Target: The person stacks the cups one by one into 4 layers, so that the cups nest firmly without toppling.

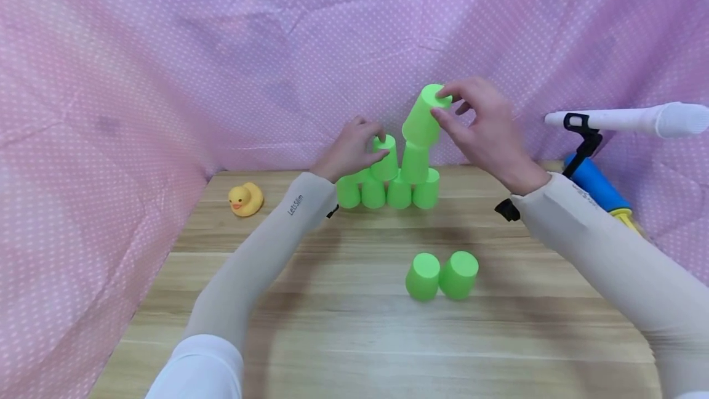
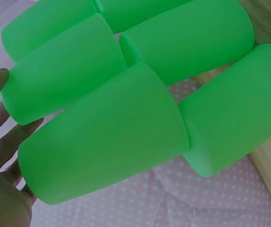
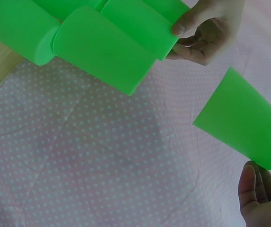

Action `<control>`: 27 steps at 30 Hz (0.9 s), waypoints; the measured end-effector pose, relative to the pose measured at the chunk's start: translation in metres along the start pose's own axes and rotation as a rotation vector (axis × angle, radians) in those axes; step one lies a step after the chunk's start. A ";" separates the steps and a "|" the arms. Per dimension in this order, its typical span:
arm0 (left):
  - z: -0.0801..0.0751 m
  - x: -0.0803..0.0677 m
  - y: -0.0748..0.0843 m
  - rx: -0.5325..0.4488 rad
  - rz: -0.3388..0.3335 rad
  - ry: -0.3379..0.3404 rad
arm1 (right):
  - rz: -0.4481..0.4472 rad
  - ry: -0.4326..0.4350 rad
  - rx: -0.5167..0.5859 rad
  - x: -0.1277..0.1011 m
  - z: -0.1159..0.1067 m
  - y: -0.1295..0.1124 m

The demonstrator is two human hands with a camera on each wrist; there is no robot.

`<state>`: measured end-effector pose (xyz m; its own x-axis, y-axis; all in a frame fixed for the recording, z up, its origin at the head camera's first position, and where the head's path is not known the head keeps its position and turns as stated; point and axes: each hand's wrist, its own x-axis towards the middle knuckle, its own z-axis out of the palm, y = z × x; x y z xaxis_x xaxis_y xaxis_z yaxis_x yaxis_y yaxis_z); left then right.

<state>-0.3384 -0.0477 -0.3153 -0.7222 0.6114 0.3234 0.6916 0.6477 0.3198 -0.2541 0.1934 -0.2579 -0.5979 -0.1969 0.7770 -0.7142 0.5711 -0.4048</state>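
Note:
Upside-down green cups form a stack at the back of the wooden table [image 1: 343,337]: a bottom row of several cups [image 1: 399,193] with a second-row cup [image 1: 415,164] on them. My left hand [image 1: 370,145] grips another second-row cup [image 1: 385,161] at the stack's left; in the left wrist view its fingers [image 2: 5,142] lie at the base of a cup [image 2: 102,137]. My right hand [image 1: 444,107] pinches the base of a tilted green cup [image 1: 422,120] just above the second row. That tilted cup [image 3: 242,120] hangs clear of the stacked cups [image 3: 102,47] in the right wrist view.
Two loose green cups [image 1: 440,274] stand upside down side by side mid-table. A yellow rubber duck [image 1: 246,199] sits at the back left. At the right are a white tube [image 1: 626,119] on a black stand and a blue pump [image 1: 595,185]. Pink dotted cloth [image 1: 166,79] walls the table.

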 end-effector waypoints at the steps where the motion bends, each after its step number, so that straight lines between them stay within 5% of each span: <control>1: 0.000 0.000 0.000 0.002 -0.008 -0.008 | 0.000 -0.009 0.003 0.001 0.002 0.002; 27: -0.001 -0.002 -0.003 -0.015 -0.036 -0.001 | 0.156 -0.233 -0.041 0.022 0.047 0.029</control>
<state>-0.3390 -0.0517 -0.3157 -0.7467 0.5881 0.3107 0.6651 0.6625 0.3446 -0.3053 0.1678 -0.2751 -0.7701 -0.2792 0.5735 -0.5946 0.6397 -0.4870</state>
